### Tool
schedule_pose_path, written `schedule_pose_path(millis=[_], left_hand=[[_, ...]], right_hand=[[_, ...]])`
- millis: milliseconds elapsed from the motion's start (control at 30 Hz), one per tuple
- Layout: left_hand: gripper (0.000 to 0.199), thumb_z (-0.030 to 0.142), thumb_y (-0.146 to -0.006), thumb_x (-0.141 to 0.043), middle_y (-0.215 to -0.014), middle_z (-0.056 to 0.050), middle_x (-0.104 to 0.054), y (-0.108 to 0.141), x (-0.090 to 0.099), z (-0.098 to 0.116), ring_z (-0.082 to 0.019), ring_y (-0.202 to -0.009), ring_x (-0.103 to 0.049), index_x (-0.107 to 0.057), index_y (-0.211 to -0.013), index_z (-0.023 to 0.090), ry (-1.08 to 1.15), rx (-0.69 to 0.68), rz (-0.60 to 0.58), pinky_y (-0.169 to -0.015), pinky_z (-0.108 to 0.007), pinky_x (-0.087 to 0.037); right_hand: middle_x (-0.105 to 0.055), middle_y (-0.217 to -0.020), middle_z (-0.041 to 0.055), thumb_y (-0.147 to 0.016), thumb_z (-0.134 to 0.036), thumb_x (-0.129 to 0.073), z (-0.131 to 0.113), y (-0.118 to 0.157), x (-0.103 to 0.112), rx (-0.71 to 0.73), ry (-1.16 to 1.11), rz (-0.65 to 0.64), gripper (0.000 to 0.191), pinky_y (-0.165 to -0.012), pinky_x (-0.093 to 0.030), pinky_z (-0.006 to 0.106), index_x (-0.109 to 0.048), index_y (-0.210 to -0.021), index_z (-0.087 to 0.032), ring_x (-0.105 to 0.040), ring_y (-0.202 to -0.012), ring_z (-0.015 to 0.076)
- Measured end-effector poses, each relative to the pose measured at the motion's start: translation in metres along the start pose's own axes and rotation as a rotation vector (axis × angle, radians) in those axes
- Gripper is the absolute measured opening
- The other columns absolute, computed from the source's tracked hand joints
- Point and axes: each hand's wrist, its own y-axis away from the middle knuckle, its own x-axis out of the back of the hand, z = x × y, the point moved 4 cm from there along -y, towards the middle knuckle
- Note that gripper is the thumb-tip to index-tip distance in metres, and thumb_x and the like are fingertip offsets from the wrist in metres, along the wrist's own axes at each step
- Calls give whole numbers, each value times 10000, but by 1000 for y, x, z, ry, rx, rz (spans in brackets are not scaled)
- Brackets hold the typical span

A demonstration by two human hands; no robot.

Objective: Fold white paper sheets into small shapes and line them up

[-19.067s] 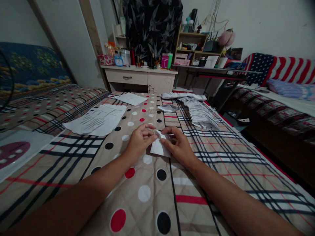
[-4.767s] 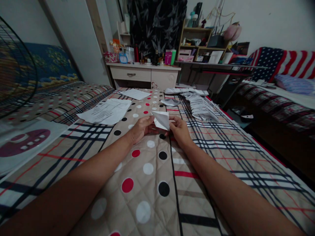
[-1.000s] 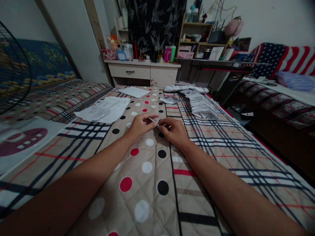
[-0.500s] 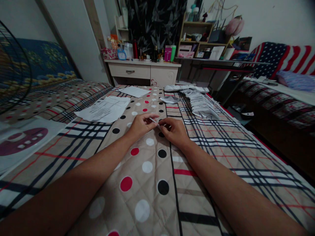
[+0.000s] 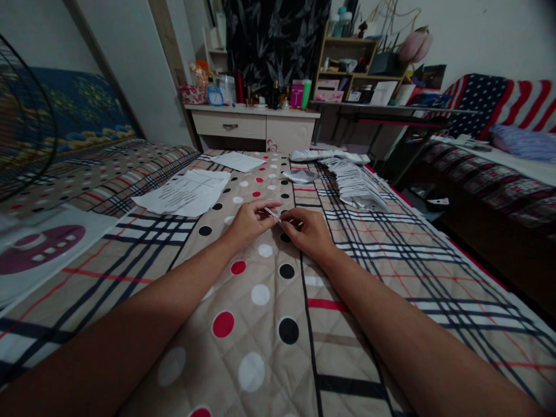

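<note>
A bed [image 5: 286, 301] under a quilted cover of dots and checks fills most of the view. Beyond its far edge, at 12 o'clock from the hands, stands a pale dresser [image 5: 229, 124] with bottles and small boxes on top. A wooden shelf [image 5: 345, 74] rises at 1 o'clock, and the wire cage of a fan [image 5: 24, 119] shows at 10 o'clock by the picture's edge.

On the bed, a long row of folded white papers [image 5: 358, 186] leans together at 2 o'clock, near the right hand. Printed sheets [image 5: 185, 192] lie flat at 10 o'clock, and a plainer white sheet [image 5: 238, 161] lies farther off at 11 o'clock.

In the middle, the left hand [image 5: 251, 223] and right hand [image 5: 309, 233] almost meet, palms down and fingers bent. Smallest of all is the folded paper [image 5: 272, 213] between them, seen nearly edge-on as a thin white strip. It sits at 3 o'clock from the left hand, pinched by thumb and fingers, and at 10 o'clock from the right hand, whose fingertips come together on its near end.
</note>
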Motion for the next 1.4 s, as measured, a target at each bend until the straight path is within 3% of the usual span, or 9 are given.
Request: schedule_pose_path(millis=[367,700,933,1100,1400], left_hand=[[385,236,-730,-663,-890,-57,-699,1,0,0,-135,-756,-638,-723,-1090,112,39,33,18,-715,-251,-524],[414,161,-687,-631,-899,-48,-700,0,0,0,-131,-750,-627,-730,-1088,125,44,39,7,-694,-241,-508],[419,107,-673,-599,-927,-59,-720,0,-2,2,-131,-761,-630,-735,-1070,113,45,56,30,-691,-227,-495],[413,113,-691,-586,-893,-59,-732,1,-4,3,-122,-693,-614,-733,-1076,108,13,50,38,-637,-222,-490],[368,138,-729,-616,-1029,-87,-725,-3,-11,1,-150,-813,-648,-714,-1083,133,-44,-42,54,-701,-240,-534]], right_hand=[[-758,-850,45,-806,-193,-591,-1,0,0,-20,-9,-28,210,-650,-495,262,-738,-956,-185,-688,-745,174],[-758,-875,51,-807,-162,-572,-3,0,0,-1,34,-32,217,-676,-484,264,-724,-960,-184,-684,-761,176],[-751,-1032,84,-874,-165,-509,-11,2,-2,93,299,-83,339,-676,-444,274,-649,-1183,-188,-686,-814,206],[-730,-1138,94,-931,-247,-480,-16,2,-4,102,451,-112,335,-646,-423,286,-615,-1237,-220,-691,-836,232],[-741,-1026,91,-885,-166,-478,-14,-2,-3,42,395,-30,359,-641,-414,282,-582,-1226,-210,-678,-813,227]])
